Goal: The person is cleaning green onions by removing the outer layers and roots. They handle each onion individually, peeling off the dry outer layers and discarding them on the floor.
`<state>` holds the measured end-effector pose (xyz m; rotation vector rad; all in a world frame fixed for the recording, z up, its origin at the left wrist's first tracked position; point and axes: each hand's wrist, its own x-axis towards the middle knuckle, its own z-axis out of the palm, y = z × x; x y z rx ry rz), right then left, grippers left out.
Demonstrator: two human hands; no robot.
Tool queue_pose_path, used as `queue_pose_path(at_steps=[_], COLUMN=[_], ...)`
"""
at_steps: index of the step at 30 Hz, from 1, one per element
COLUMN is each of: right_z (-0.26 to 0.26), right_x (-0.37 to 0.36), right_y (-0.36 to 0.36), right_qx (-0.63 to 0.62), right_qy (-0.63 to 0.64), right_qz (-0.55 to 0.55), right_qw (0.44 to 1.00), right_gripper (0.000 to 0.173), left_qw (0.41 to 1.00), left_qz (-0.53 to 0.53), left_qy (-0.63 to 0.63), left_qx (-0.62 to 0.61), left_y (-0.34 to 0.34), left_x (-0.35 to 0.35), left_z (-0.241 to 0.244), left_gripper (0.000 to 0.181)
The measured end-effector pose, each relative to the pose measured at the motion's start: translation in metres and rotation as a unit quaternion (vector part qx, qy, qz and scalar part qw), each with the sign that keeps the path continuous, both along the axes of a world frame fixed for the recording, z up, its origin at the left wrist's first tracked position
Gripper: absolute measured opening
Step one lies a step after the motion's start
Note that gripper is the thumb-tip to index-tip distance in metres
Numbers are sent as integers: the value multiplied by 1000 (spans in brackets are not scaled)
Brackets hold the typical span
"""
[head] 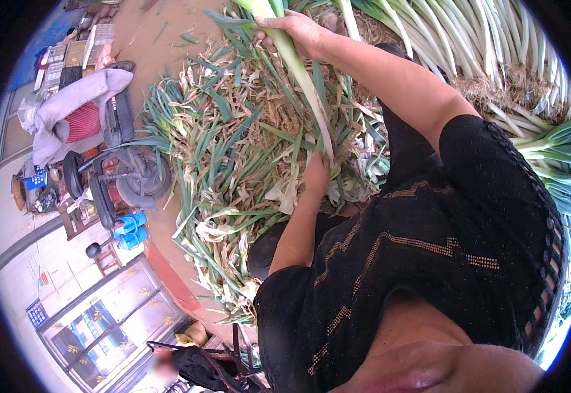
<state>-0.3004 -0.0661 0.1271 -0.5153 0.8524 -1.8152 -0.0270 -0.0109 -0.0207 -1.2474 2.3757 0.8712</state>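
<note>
My right hand, at the top, is closed around a long leek or large green onion where its green leaves meet the pale stalk. The stalk slants down and to the right. My left hand is beside its white lower end, among loose leaves; its fingertips are hidden, so what it grips does not show. Beneath both hands spreads a heap of green leaves and dry brown peelings. At the upper right, many white-stalked leeks lie side by side with their roots showing.
More green-leaved leeks lie at the right edge. Beyond the heap, a scooter with a grey cover stands on the brown floor. Blue containers are near the wall. A folding frame with black fabric is at the bottom.
</note>
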Motion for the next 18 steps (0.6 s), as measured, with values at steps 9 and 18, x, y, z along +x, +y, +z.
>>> queue_pose_path(at_steps=[9, 18], right_z=[-25, -32], right_x=[6, 29], right_y=[-25, -12], right_qx=[49, 186], right_qy=[-5, 161], right_qz=[-60, 105], right_qw=[997, 964], right_gripper=[23, 48], left_qw=[904, 911], left_qz=[132, 104], left_qy=[403, 283], left_qx=[-54, -282], left_y=[-34, -54], left_x=[-78, -84], left_z=[91, 106], left_gripper=[44, 26])
